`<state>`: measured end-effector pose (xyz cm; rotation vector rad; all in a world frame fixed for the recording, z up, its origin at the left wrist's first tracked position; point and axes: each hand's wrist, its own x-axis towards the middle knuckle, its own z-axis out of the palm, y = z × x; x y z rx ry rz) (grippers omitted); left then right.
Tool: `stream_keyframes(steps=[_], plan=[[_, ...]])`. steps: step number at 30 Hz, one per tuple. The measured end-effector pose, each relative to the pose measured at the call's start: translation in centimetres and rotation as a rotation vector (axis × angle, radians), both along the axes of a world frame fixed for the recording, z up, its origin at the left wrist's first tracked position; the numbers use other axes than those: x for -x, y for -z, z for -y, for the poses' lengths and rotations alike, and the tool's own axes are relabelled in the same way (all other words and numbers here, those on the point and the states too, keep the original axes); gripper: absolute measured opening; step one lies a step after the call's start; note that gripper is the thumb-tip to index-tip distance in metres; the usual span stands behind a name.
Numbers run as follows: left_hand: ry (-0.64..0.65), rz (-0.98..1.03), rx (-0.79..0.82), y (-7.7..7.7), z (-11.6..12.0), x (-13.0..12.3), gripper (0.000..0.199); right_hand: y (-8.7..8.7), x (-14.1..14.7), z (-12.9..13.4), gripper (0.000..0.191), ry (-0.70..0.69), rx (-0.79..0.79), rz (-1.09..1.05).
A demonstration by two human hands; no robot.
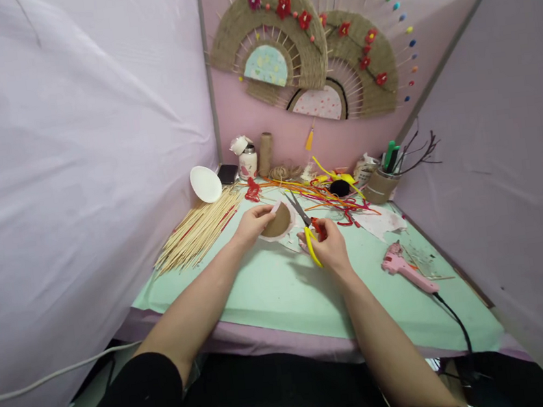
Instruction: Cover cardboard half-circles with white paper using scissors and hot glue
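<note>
Over the middle of the table, my left hand [254, 224] pinches the left edge of a brown cardboard semicircle [279, 222] with a pale paper border around it. My right hand [329, 246] is closed on a pair of scissors [310, 228] with yellow and red-orange handles. The blades point up and away, slightly parted, just right of the cardboard piece. Small white paper scraps [292, 243] lie under and beside the piece. Part of the cardboard's edge is hidden by my left fingers.
Bamboo sticks [201, 231] lie at left beside a white bowl [206, 184]. Coloured pipe cleaners [319, 191] spread across the back. A pink glue gun [409, 269] with a black cord rests at right. Behind it stands a pen holder [381, 184]; woven fans [277, 39] hang on the back wall.
</note>
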<state>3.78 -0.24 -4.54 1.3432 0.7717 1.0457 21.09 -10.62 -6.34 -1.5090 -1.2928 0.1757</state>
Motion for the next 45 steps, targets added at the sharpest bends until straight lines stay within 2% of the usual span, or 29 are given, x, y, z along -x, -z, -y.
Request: stream_keyframes(steps=[4, 9, 24, 38, 42, 45], plan=[[-0.064, 0.002, -0.055, -0.4, -0.68, 0.7, 0.027, 0.26, -0.57, -0.06, 0.041, 0.07, -0.021, 0.245], [-0.07, -0.027, -0.053, -0.59, -0.24, 0.69, 0.028, 0.19, -0.62, 0.09, 0.04, 0.09, 0.03, 0.324], [0.012, -0.106, -0.136, 0.15, -0.61, 0.82, 0.033, 0.06, -0.8, 0.31, 0.038, 0.135, 0.098, 0.406], [0.014, -0.15, -0.158, -0.12, -0.32, 0.95, 0.032, -0.14, -0.72, 0.56, 0.035, 0.157, 0.154, 0.458], [0.012, -0.154, -0.168, -0.12, -0.32, 1.0, 0.031, -0.15, -0.48, 0.63, 0.036, 0.15, 0.175, 0.425], [-0.015, -0.136, -0.163, -0.29, -0.29, 0.94, 0.028, -0.38, -0.49, 0.64, 0.037, 0.176, 0.173, 0.319]])
